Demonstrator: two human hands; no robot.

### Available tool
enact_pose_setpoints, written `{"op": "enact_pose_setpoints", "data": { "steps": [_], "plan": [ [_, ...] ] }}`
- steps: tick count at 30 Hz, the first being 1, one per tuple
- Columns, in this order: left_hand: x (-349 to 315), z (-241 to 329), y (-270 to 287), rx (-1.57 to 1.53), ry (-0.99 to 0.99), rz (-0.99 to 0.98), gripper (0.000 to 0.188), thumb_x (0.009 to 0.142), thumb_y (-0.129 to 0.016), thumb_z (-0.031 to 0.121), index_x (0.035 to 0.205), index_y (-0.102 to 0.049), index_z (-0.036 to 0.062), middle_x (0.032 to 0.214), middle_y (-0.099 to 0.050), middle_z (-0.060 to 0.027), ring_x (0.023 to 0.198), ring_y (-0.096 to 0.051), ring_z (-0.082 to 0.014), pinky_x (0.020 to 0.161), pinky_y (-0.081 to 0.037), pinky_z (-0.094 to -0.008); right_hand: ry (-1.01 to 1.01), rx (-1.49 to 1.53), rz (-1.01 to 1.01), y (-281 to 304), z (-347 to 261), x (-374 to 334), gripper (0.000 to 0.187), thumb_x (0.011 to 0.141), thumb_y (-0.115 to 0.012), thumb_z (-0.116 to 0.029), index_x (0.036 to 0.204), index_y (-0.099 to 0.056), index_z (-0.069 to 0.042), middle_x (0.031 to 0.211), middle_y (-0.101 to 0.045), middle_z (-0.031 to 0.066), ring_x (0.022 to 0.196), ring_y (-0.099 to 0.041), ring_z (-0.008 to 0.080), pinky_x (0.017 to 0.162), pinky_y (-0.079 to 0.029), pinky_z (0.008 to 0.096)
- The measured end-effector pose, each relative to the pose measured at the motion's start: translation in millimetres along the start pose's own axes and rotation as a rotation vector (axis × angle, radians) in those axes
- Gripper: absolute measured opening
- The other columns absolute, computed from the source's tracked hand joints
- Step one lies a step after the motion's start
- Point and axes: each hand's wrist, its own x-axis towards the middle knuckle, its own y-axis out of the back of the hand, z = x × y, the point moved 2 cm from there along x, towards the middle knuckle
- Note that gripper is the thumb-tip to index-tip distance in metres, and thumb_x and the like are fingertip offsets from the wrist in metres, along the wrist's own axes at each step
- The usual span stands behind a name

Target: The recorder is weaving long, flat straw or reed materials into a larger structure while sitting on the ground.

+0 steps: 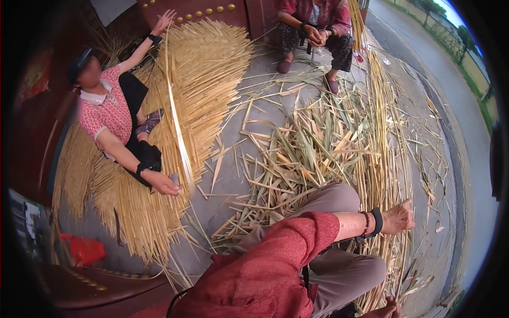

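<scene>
My left arm, in a red sleeve with a black wristband and a beaded bracelet, reaches out to the right. My left hand is closed over a long row of yellow reed stalks; what its fingers hold, if anything, is hidden. At the lower edge my right hand shows only in part, its fingers bent near the lower ends of the stalks. Whatever it grips cannot be made out. My bent knees, in grey-brown trousers, lie between the two hands.
Peeled leaves and husks lie heaped beyond my knees. A large woven reed mat spreads on the left, where a person sits holding a long pale strip. Another person sits at the back. A red bag lies lower left.
</scene>
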Motion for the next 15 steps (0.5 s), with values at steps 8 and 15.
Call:
{"op": "enact_pose_setpoints", "data": {
  "steps": [8, 15],
  "plan": [
    [1.6, -16.3, 14.1, 0.0, 0.051, 0.181, 0.01, 0.056, -0.058, 0.008, 0.056, -0.048, 0.011, 0.055, -0.048, -0.0039, 0.067, -0.055, -0.0183, 0.075, -0.035, -0.0385, 0.292, -0.461, -0.001, -0.8, -1.5, 13.3, 0.031, 0.088, -0.052, -0.012, 0.061, -0.057, 0.003, 0.059, -0.052, 0.0141, 0.052, -0.049, 0.0257, 0.048, -0.04, 0.036],
    [1.1, -31.6, 17.2, 0.022, 0.095, 0.186, 0.007, 0.06, -0.059, 0.008, 0.064, -0.054, 0.0109, 0.061, -0.051, -0.0021, 0.07, -0.053, -0.0181, 0.081, -0.034, -0.0423, 0.206, -0.117, 0.026, 2.8, 6.5, 11.0, 0.028, 0.086, -0.054, -0.011, 0.064, -0.056, 0.006, 0.064, -0.049, 0.0141, 0.053, -0.048, 0.022, 0.051, -0.045, 0.0329]
  ]
}}
